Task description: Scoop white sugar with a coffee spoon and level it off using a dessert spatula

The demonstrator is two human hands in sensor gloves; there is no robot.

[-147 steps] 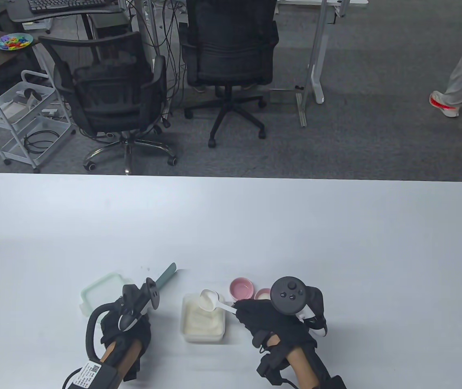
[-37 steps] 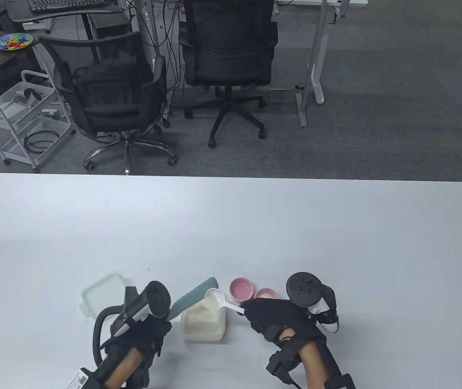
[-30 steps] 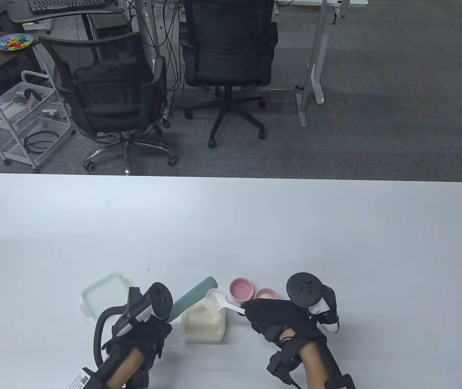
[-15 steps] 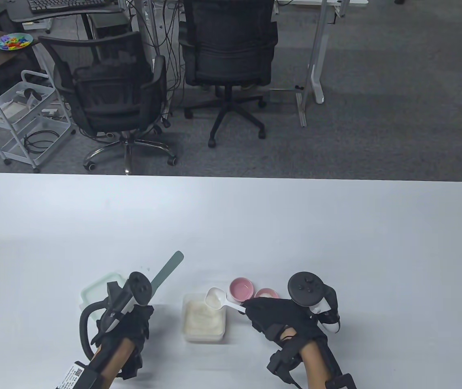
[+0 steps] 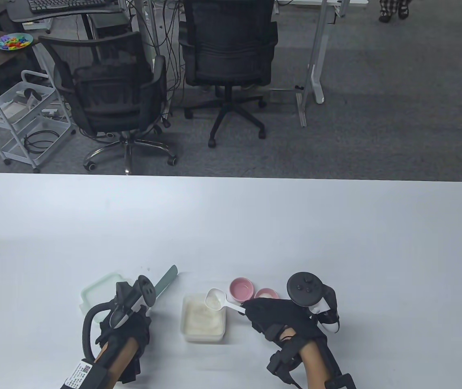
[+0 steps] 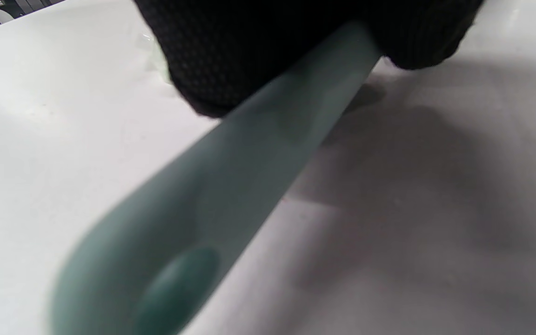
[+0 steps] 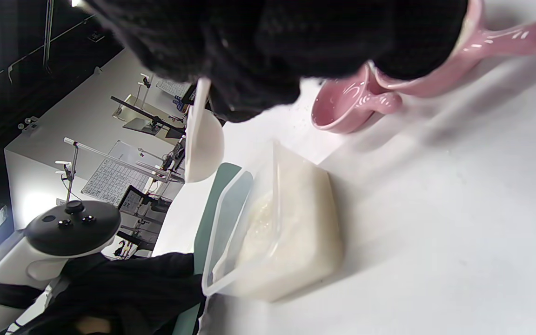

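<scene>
A clear tub of white sugar point(image 5: 203, 319) point(image 7: 291, 223) stands near the table's front edge. My right hand point(image 5: 273, 314) holds a white coffee spoon point(image 5: 215, 300) point(image 7: 201, 139) by its handle, the bowl filled with sugar and held over the tub's far right corner. My left hand point(image 5: 127, 320) grips the grey-green dessert spatula point(image 5: 165, 279) point(image 6: 212, 204), well left of the tub, its blade pointing away up and right, low over the table. The spatula and spoon are apart.
A pale green tub lid point(image 5: 99, 289) lies behind my left hand. Two small pink bowls point(image 5: 241, 289) point(image 7: 356, 100) sit just right of the sugar tub, one partly hidden by my right hand. Office chairs stand beyond the table's far edge.
The spatula blade lay against the spoon over the tub a second ago. My left hand has since swung it away to the left and lowered it. The spoon has stayed over the tub.
</scene>
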